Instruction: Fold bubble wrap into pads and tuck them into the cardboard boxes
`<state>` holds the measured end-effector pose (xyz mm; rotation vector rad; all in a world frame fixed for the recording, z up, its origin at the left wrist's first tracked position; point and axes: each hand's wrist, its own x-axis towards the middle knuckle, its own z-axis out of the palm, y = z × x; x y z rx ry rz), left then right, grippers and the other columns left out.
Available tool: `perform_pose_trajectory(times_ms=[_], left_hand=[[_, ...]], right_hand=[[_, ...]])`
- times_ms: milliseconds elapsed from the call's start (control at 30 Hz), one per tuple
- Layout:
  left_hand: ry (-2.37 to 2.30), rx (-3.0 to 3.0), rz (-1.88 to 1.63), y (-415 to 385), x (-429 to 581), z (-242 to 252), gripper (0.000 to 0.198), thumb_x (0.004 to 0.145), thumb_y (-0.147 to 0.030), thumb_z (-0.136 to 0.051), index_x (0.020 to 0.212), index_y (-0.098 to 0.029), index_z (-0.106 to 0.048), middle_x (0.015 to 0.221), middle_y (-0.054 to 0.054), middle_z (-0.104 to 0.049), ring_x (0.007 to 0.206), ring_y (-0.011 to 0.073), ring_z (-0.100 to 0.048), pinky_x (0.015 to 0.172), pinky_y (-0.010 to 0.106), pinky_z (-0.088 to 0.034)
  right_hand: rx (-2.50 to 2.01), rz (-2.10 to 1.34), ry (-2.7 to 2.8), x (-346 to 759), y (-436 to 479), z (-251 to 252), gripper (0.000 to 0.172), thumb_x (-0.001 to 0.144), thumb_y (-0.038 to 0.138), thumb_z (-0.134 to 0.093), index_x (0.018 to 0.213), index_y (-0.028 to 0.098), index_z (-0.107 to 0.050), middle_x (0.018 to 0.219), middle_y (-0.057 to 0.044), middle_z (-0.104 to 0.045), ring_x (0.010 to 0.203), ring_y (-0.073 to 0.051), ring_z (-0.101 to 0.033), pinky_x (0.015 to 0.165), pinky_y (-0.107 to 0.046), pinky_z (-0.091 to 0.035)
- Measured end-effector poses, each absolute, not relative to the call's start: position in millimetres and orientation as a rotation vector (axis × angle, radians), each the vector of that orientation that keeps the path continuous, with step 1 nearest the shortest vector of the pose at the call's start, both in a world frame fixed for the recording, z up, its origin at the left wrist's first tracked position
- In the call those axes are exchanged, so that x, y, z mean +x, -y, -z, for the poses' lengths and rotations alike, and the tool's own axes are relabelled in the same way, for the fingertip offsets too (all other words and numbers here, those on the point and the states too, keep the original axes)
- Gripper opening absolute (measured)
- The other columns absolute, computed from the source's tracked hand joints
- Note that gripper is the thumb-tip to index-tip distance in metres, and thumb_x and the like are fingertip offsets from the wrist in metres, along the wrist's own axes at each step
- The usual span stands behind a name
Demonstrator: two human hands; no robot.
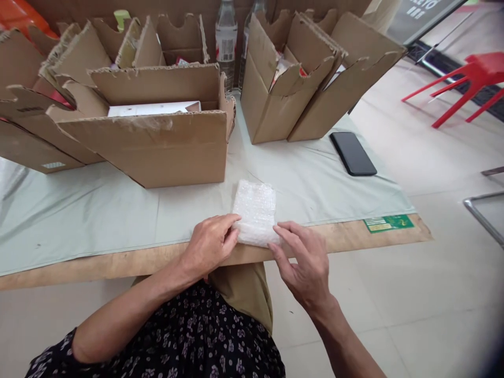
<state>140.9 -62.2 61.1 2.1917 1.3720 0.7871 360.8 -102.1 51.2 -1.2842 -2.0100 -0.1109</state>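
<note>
A small parcel wrapped in bubble wrap point(255, 210) lies at the near edge of the table point(98, 262), on a pale cloth. My left hand point(210, 244) rests against its left near corner, fingers curled and pinching the wrap's edge. My right hand point(305, 260) touches its right near corner with the fingertips, fingers slightly bent and apart.
An open cardboard box point(157, 142) with a white item inside stands just behind the parcel, with more open boxes point(299, 79) at the left and right back. Two plastic bottles point(226, 44) stand between them. A black phone point(352, 153) lies on the right. A red chair point(468, 84) stands on the floor.
</note>
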Motion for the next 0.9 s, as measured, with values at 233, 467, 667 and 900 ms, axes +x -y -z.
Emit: perform_pose_trajectory(times_ms=[233,467,667,900], left_hand=[[-1.458,2.326,-0.799,58.4,139.4,-56.1,0.023,0.098,-0.02,-0.06,0.118,-0.015,-0.07,0.096,0.008,-0.074,0.084,0.0231,-0.071,0.075,0.035,-0.057],[-1.162,2.345,-0.839,68.7,125.6,-65.5,0.027,0.1,-0.015,-0.056,0.125,-0.018,-0.066,0.107,0.008,-0.077,0.097,0.0222,-0.069,0.088,0.039,-0.055],[-1.445,2.285,-0.785,26.6,141.5,-51.8,0.029,0.092,-0.013,-0.059,0.119,-0.016,-0.071,0.086,0.004,-0.076,0.084,0.0228,-0.07,0.085,0.042,-0.055],[-1.434,1.683,-1.031,64.8,134.3,-66.9,0.032,0.096,-0.026,-0.062,0.126,-0.016,-0.067,0.11,0.011,-0.076,0.095,0.0206,-0.073,0.083,0.035,-0.062]], right_hand=[[-1.219,0.017,2.223,353.0,94.4,-52.2,0.018,0.101,0.011,-0.06,0.116,0.017,-0.067,0.11,-0.008,-0.079,0.102,-0.025,-0.071,0.092,-0.043,-0.047],[-1.232,-0.306,2.135,361.3,85.2,-53.8,0.019,0.105,0.017,-0.056,0.119,0.02,-0.068,0.101,-0.005,-0.079,0.09,-0.02,-0.071,0.081,-0.036,-0.052],[-1.365,0.084,2.099,353.3,81.2,-51.9,0.021,0.103,0.026,-0.061,0.123,0.022,-0.066,0.13,-0.013,-0.072,0.116,-0.03,-0.066,0.095,-0.045,-0.046],[-1.367,-0.082,1.97,351.4,69.8,-52.8,0.014,0.103,0.019,-0.06,0.111,0.022,-0.071,0.101,-0.005,-0.08,0.09,-0.023,-0.073,0.085,-0.04,-0.051]])
